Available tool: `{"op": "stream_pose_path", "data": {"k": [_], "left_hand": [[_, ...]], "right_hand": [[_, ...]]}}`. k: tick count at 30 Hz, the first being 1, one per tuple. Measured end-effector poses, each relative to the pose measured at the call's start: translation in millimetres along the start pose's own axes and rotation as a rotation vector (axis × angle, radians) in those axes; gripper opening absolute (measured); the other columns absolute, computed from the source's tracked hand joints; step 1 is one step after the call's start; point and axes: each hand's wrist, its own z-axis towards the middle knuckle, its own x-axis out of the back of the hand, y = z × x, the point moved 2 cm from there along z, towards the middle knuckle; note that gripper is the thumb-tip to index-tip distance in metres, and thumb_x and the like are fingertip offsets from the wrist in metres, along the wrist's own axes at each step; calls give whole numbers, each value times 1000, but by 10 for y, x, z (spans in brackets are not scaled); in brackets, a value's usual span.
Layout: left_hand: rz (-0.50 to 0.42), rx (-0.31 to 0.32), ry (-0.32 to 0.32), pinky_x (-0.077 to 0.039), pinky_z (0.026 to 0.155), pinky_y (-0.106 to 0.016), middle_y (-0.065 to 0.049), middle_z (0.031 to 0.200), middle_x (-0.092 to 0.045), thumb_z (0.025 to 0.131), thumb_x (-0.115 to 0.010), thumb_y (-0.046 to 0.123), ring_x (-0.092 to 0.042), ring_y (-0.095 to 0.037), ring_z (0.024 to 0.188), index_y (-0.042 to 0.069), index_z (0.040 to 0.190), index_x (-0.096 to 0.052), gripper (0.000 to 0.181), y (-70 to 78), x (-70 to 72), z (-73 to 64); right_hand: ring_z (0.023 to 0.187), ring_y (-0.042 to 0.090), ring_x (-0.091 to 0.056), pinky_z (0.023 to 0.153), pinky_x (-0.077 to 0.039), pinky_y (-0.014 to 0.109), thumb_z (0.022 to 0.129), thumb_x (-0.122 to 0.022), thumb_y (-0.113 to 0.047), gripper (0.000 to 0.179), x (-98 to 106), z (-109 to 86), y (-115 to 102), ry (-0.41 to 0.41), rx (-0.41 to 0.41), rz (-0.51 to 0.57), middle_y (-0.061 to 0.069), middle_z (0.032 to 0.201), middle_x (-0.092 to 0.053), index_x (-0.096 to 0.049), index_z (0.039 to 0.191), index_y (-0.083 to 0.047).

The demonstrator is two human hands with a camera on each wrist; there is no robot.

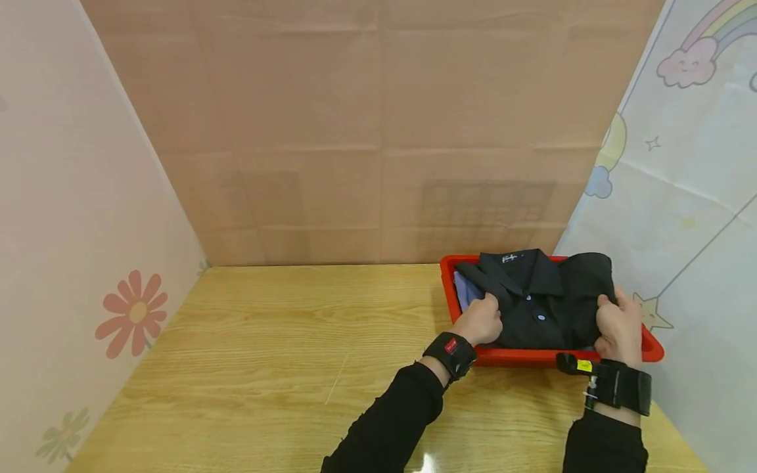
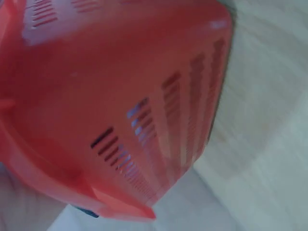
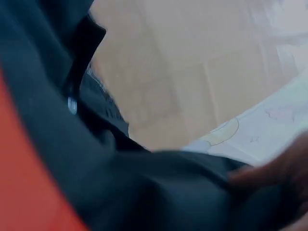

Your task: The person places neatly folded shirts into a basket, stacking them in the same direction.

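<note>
A folded black collared shirt [image 1: 535, 305] with pale buttons lies collar away from me in a red plastic basket [image 1: 520, 357]. My left hand [image 1: 480, 320] pinches the shirt's left edge just inside the basket's near left rim. At the opposite edge, my right hand [image 1: 618, 325] grips the dark cloth, thumb on top. The right wrist view shows the shirt's cloth [image 3: 159, 187] bunched beside the thumb. A blue-lavender cloth [image 1: 466, 289] peeks out beneath the shirt on the left. In the left wrist view, the basket's slotted side [image 2: 96, 96] hides most of the left hand.
The basket stands on a wooden table [image 1: 254, 361] at its right end. Brown paper [image 1: 331, 131] covers the back, close behind the basket. A printed white sheet [image 1: 704, 217] rises on the right, and a flower-patterned one [image 1: 89, 197] on the left.
</note>
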Motion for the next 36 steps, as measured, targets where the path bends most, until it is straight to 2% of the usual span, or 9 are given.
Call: {"op": "stream_pose_path", "data": {"k": [3,6,8,11,17,21,26,31,36], "left_hand": [[117,-39,4,-46,65,-22,3,99,-68,97,-58,18,-58,-7,77,7,142,-46,48,-11,16,-10],[289,-106,37,-48,73,-21,6,95,-70,97,-59,22,-61,-7,81,7,135,-53,42,-35,15,-32],[416,-147,81,-48,88,-25,6,97,-71,97,-60,28,-63,-10,94,8,126,-60,36,-63,10,-45],[528,-149,138,-37,111,-37,2,111,-71,96,-60,38,-55,-20,122,13,117,-67,34,-131,11,-51],[501,-37,185,-26,120,-39,-8,149,-45,93,-61,50,-29,-28,146,7,137,-55,62,-235,18,-48],[441,-28,257,-31,117,-35,-14,155,-35,90,-66,46,-30,-29,146,6,148,-38,76,-238,7,-63],[448,-129,296,-36,114,-38,-14,157,-30,90,-69,38,-32,-29,146,22,149,-39,69,-207,-17,-92],[537,-205,210,-32,117,-41,-4,158,-34,97,-55,46,-26,-25,149,28,138,-56,45,-205,-38,-141],[516,-147,91,-24,120,-43,4,159,-32,102,-33,56,-16,-22,152,27,139,-56,53,-277,-30,-148]], "right_hand": [[93,37,-44,63,-41,34,103,-26,-23,53,-29,-8,-29,-121,87,-366,26,138,-37,-27,155,-16],[97,50,-42,57,-43,38,101,-21,-17,58,5,-29,-71,-181,172,-565,41,143,-27,-8,156,-4],[94,52,-41,58,-46,47,102,-22,-15,57,47,-43,-92,-199,211,-635,43,140,-27,-8,154,2],[109,59,-37,80,-44,65,102,-24,-14,58,92,-54,-101,-208,271,-712,46,143,-22,-5,151,11],[127,68,-19,101,-20,77,101,-32,-9,70,186,-47,-78,-186,379,-822,49,146,-5,14,149,12],[122,68,-21,96,-23,78,96,-38,-3,70,297,-2,-56,-170,467,-906,51,142,-8,5,149,14],[119,68,-24,91,-28,77,90,-43,1,62,478,69,33,-204,542,-1025,52,136,-15,-16,142,24],[120,67,-24,94,-26,76,88,-48,3,52,570,100,168,-243,615,-1118,51,133,-26,-34,131,28],[127,69,-17,99,-16,78,99,-44,-8,46,579,164,228,-348,621,-1168,56,131,-26,-40,126,30]]}}
